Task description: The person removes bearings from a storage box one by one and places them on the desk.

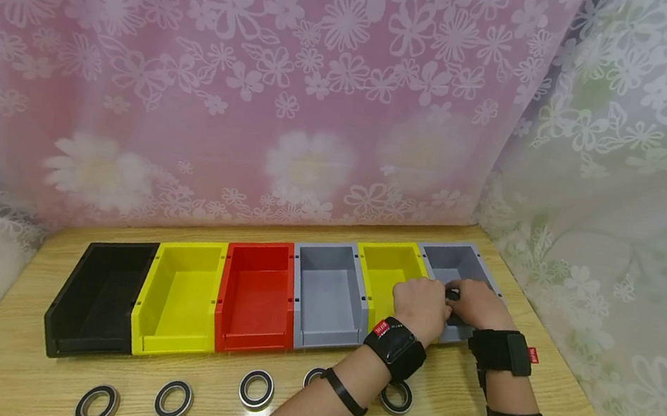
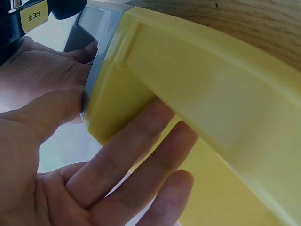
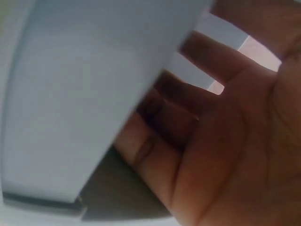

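My left hand (image 1: 422, 306) is over the wall where a yellow bin (image 1: 378, 271) meets the rightmost grey bin (image 1: 451, 256). In the left wrist view, three loosely bent fingers (image 2: 141, 165) reach into the yellow bin; the thumb's tip passes behind the grey edge and the index finger is hidden. My right hand (image 1: 476, 305) reaches into that grey bin with bent fingers. A black, ring-like piece (image 1: 453, 294) shows at its fingertips, close to the left hand and mostly covered. The bin wall (image 3: 94, 94) hides the right fingertips in the right wrist view.
Leftward in the same row stand a grey bin (image 1: 328, 292), a red bin (image 1: 257, 297), a yellow bin (image 1: 180, 293) and a black bin (image 1: 103, 300). Several bearings, such as this bearing (image 1: 259, 374), lie along the front of the wooden table (image 1: 17, 363). Flowered curtains (image 1: 324, 93) hang behind.
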Tool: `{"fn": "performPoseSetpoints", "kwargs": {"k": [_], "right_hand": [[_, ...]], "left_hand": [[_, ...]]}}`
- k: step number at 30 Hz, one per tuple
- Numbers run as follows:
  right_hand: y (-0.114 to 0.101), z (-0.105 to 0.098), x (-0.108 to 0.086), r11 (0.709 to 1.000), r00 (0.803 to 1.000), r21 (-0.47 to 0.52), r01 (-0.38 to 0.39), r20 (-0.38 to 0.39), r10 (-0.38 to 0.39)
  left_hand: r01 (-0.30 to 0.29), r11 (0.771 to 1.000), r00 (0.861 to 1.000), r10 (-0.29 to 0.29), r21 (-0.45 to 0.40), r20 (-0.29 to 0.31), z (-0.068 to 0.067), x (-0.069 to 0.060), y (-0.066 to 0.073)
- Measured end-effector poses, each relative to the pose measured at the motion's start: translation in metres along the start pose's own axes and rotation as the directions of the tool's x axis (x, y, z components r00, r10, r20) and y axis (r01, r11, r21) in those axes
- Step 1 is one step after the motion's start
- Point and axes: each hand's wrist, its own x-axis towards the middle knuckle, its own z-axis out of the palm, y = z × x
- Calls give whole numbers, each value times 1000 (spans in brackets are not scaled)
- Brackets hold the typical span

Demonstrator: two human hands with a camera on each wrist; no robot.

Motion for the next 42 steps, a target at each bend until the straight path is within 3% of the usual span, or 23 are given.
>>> {"fn": "performPoseSetpoints", "kwargs": {"k": [15, 28, 42], "right_hand": [[-1, 4, -1, 998, 997, -58, -16, -75, 12], [0, 5, -1, 998, 998, -68, 1, -64, -5], [-2, -22, -12, 994, 993, 75, 78, -96, -71]], "left_hand": [[9, 1000, 1000, -8, -12, 11, 1, 3, 1], [9, 1000, 1000, -8, -16, 15, 2, 1, 0], [3, 1000, 1000, -2, -27, 7, 1, 0, 0]]}}
